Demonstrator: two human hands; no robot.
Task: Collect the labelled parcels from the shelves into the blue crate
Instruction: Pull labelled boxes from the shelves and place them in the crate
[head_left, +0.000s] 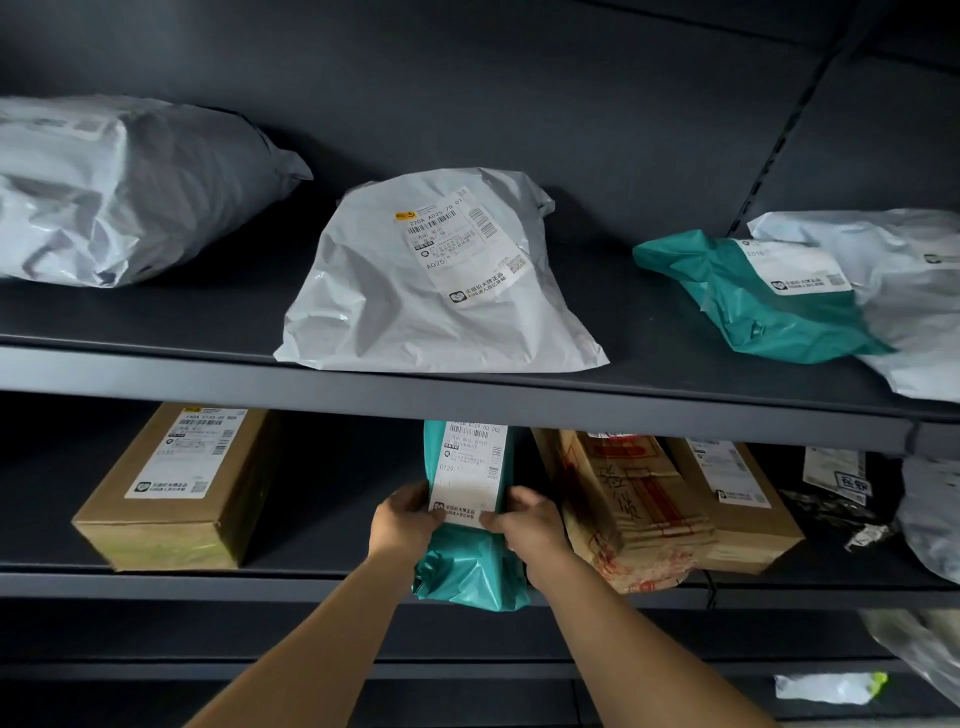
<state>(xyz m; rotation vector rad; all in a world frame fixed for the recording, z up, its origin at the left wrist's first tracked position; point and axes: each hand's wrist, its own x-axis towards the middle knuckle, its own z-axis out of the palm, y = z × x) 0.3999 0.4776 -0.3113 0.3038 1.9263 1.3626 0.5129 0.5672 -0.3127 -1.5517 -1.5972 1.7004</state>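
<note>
Both hands grip a teal parcel (470, 558) at the front edge of the lower shelf (208, 584). The left hand (402, 519) curls round its left side, the right hand (530, 522) round its right side, thumbs pressing on the white label (470, 467) that faces up. The parcel's near end overhangs the shelf's front edge; its far end is hidden under the upper shelf (208, 374).

On the lower shelf a brown box (176, 488) sits towards the left end, well apart from the parcel. Just right of the parcel lies a brown packet (628, 504) with red print, touching another box (737, 499).

On the upper shelf a grey bag (436, 280) with a label lies at the middle, its corner over the front edge. A larger grey bag (119, 187) lies at the left end, and a teal bag (753, 296) rests on a white bag (914, 291) at the right end.
</note>
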